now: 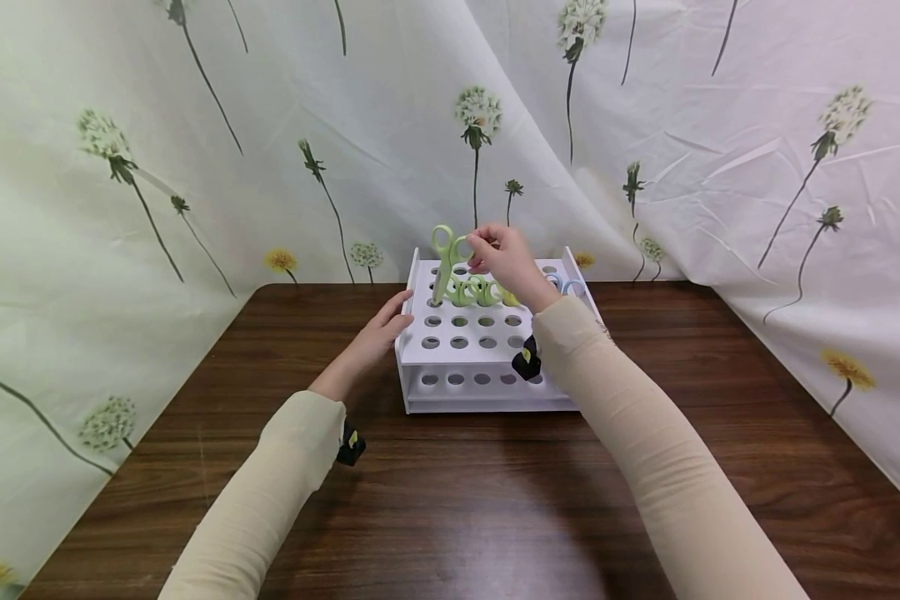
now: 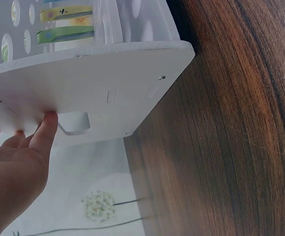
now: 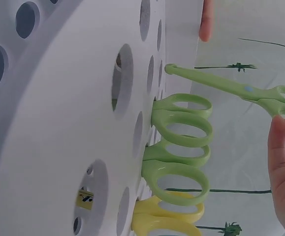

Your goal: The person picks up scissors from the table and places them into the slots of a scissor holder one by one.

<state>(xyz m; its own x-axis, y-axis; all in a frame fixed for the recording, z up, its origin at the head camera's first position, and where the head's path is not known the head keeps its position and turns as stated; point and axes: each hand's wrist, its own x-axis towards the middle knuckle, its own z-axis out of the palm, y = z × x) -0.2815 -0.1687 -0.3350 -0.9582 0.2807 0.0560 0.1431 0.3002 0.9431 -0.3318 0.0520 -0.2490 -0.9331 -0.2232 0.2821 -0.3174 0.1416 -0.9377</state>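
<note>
My right hand [image 1: 506, 260] pinches a handle loop of green scissors [image 1: 446, 267], which hang blade down over the left part of a white rack [image 1: 459, 356] with rows of round holes. In the right wrist view, the scissors' rounded green tip [image 3: 171, 69] shows near the rack's top; whether it has entered a hole I cannot tell. My left hand [image 1: 381, 330] touches the rack's left side panel. The left wrist view shows its fingertips against that panel [image 2: 108, 105], beside a cut-out. Other green scissors [image 3: 184, 129] stand in holes beside yellow scissors [image 3: 167, 219], handles up.
Blue-handled scissors [image 1: 572, 287] stand near the rack's right side. A lower shelf [image 1: 468, 380] of the rack also has holes. Dark wooden table [image 1: 435, 500] lies beneath, and a white dandelion-print cloth [image 1: 390, 125] hangs behind and at both sides.
</note>
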